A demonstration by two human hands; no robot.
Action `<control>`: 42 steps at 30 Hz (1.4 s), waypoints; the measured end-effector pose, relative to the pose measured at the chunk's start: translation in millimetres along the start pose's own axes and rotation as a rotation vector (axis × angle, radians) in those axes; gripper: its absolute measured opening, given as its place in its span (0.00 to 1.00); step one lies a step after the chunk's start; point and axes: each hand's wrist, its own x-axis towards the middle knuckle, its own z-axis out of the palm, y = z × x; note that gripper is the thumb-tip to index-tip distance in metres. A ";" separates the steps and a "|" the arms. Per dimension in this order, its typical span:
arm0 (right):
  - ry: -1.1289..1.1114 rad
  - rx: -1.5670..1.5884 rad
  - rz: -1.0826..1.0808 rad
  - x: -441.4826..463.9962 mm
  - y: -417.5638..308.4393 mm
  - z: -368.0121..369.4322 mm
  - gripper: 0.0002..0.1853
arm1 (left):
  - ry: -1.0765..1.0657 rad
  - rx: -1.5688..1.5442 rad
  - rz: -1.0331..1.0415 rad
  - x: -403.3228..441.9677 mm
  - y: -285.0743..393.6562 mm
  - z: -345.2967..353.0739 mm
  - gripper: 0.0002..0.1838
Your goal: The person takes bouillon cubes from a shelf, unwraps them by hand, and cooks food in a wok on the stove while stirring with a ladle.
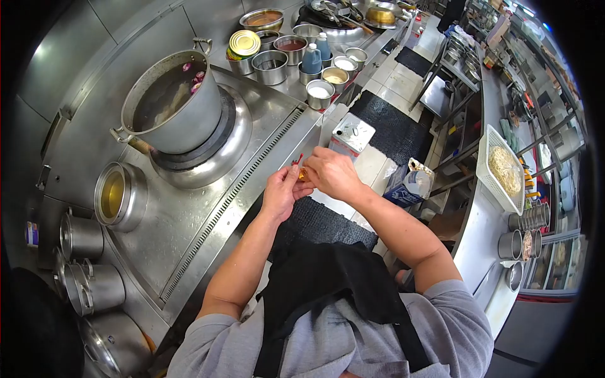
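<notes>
My left hand [282,194] and my right hand [334,176] meet in front of my apron, near the front edge of the steel stove. Both are closed around a small yellow-orange item [303,174], with a thin red bit sticking up from it. My fingers cover most of it, so its kind is unclear. To the left a large two-handled pot [189,126] stands on the round burner [236,138]. Dark liquid fills it, with red onion pieces [198,79] and something pale in it.
Metal containers of sauces and powders [320,93] and blue bottles [312,60] crowd the stove's far end. Lidded steel pots [94,286] line the left. A tin can [353,133] and a blue carton [406,186] stand low ahead. A white basket of noodles [488,142] sits on the right counter.
</notes>
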 end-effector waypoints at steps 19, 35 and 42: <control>-0.163 -0.031 -0.163 -13.7 -8.0 -17.9 0.06 | -0.043 0.120 -0.038 -23.2 -0.5 -5.7 0.17; -0.084 0.107 0.021 -49.6 -13.3 -0.5 0.06 | -0.005 0.129 -0.076 -46.8 -21.2 5.2 0.15; -0.160 0.341 0.213 -59.9 -6.9 -3.9 0.08 | 0.134 0.198 0.058 -53.7 -24.6 17.8 0.09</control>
